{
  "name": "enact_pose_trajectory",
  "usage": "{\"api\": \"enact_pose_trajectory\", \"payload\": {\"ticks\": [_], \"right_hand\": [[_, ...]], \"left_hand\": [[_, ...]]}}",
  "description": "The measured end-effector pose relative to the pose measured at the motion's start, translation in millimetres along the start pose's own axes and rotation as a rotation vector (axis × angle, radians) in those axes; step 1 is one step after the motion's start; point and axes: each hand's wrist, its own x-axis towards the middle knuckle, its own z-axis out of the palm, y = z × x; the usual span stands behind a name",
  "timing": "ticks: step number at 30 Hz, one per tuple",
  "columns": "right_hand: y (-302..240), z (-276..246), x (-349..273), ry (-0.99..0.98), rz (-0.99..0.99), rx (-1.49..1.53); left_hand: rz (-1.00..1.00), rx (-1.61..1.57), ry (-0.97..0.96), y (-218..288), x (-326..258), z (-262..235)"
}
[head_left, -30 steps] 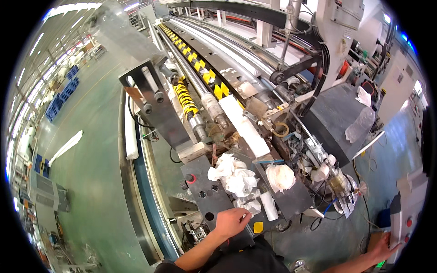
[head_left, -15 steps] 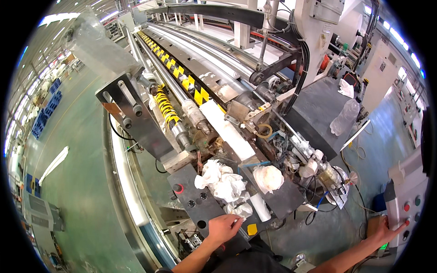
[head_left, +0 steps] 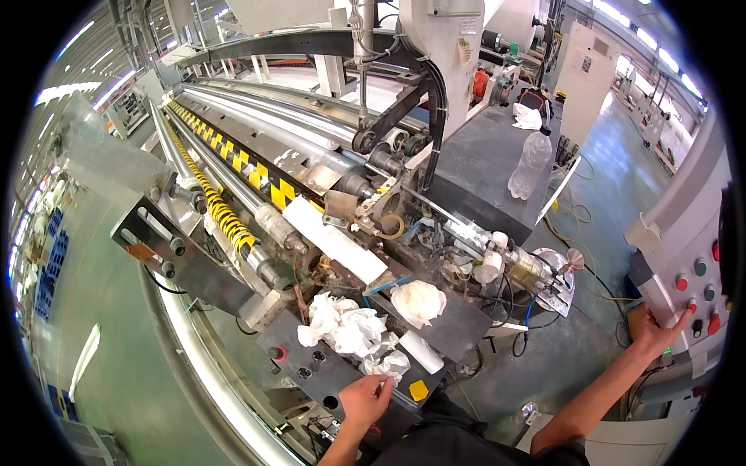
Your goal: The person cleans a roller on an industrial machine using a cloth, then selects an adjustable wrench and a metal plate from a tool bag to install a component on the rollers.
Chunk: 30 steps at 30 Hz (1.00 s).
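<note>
My right hand (head_left: 659, 334) reaches to a grey control panel (head_left: 660, 272) at the right edge. Its index finger is stretched out onto a red push button (head_left: 691, 307), and its thumb stands apart. Low in the middle, my left hand (head_left: 367, 400) rests at the dark metal plate (head_left: 299, 353), fingers curled in. Whether anything is inside them is hidden. Just beyond it lie crumpled white tissues (head_left: 342, 326). Beside these are a white paper roll (head_left: 421, 352), a round white wad (head_left: 419, 303) and a yellow patch (head_left: 419, 390).
Long rollers (head_left: 233, 155) run away to the far left, beside a yellow-and-black striped bar (head_left: 256, 182). A clear plastic bottle (head_left: 531, 165) stands on a grey cabinet (head_left: 482, 155). Hoses and cables (head_left: 536, 330) hang near a metal fitting (head_left: 528, 276). Green floor (head_left: 155, 349) lies left.
My view has turned right, so the machine sits further left and more of the control panel shows. My right index finger stays at the red button. My left hand stays by the tissues.
</note>
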Motion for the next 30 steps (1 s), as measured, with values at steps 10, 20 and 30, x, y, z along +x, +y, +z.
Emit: {"api": "enact_pose_trajectory", "payload": {"ticks": [10, 20, 30], "right_hand": [[1.1, -6.6, 11.8, 0.03, 0.008, -0.03], [-1.6, -7.9, 23.1, 0.048, 0.028, -0.079], [-2.3, -24.8, 17.2, -0.112, -0.002, -0.018]], "left_hand": [[-0.002, -0.028, -0.013, -2.8, -2.2, -2.1], [-0.003, -0.042, -0.016, 0.7, 0.0, -7.7], [-0.016, -0.036, -0.021, 1.1, 0.1, -4.8]]}}
